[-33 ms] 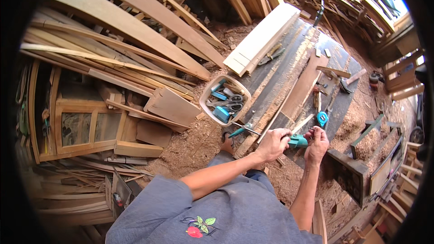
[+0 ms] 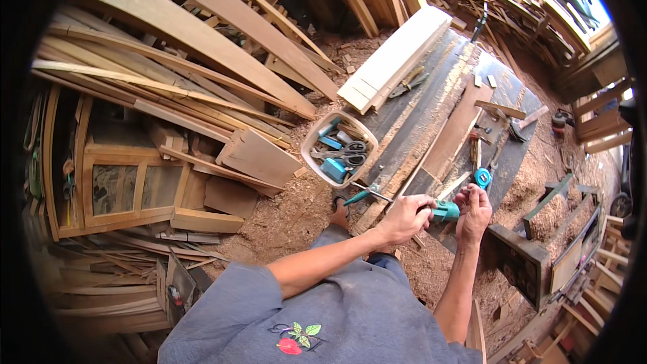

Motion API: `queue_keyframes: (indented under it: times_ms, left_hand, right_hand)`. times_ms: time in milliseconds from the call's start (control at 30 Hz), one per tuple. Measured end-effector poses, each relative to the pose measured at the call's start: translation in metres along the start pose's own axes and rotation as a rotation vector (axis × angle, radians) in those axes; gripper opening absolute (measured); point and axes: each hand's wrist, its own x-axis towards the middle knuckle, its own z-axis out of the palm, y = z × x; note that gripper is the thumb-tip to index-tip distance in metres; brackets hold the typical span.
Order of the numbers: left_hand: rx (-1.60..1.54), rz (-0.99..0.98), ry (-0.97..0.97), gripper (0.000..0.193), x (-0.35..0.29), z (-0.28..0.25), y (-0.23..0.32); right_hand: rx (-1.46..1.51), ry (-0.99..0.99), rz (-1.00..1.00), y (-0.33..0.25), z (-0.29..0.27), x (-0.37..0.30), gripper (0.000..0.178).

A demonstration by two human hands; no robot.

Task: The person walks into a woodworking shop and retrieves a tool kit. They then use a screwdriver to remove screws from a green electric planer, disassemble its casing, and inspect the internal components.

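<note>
Between my two hands is a teal-green tool body (image 2: 445,211), cylindrical; its exact kind is hard to make out. My left hand (image 2: 406,220) is closed at its left end, the fingers curled against it. At its right end is my right hand (image 2: 474,214), thumb and fingertips pinched together on something small and dark. Just left of my left hand, a teal-handled tool (image 2: 362,195) with a thin metal shaft sticks out over the bench's near edge. Whether the left hand touches that shaft cannot be seen. A blue round tape measure (image 2: 482,177) lies beyond my right hand.
Beside the dusty workbench (image 2: 431,61) is a white tub (image 2: 313,136) with scissors and blue items. On the bench lie a pale beam (image 2: 397,54), pliers (image 2: 409,83), a brown board (image 2: 458,121) and a hammer (image 2: 517,131). Planks (image 2: 202,34) crowd the left; shavings cover the floor.
</note>
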Motion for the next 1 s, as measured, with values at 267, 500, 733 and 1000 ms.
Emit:
queue_keyframes:
  times_ms: [267,500,733,1000]
  left_hand:
    - [-0.476,-0.060,0.447,0.024,-0.064,-0.185,-0.024]
    - [0.773,-0.396,0.517,0.048,-0.001,-0.256,-0.119]
    - [1.055,-0.497,0.147,0.063,0.042,-0.258,-0.115]
    - [1.097,-0.393,0.216,0.077,0.034,-0.251,-0.122]
  right_hand:
    - [0.051,-0.369,0.215,0.000,0.137,0.005,0.024]
    - [-0.350,0.048,0.182,0.074,0.095,0.062,0.017]
    - [-1.352,-0.013,0.192,0.143,0.006,0.094,0.022]
    - [-1.518,-0.088,0.136,0.162,0.017,0.087,0.026]
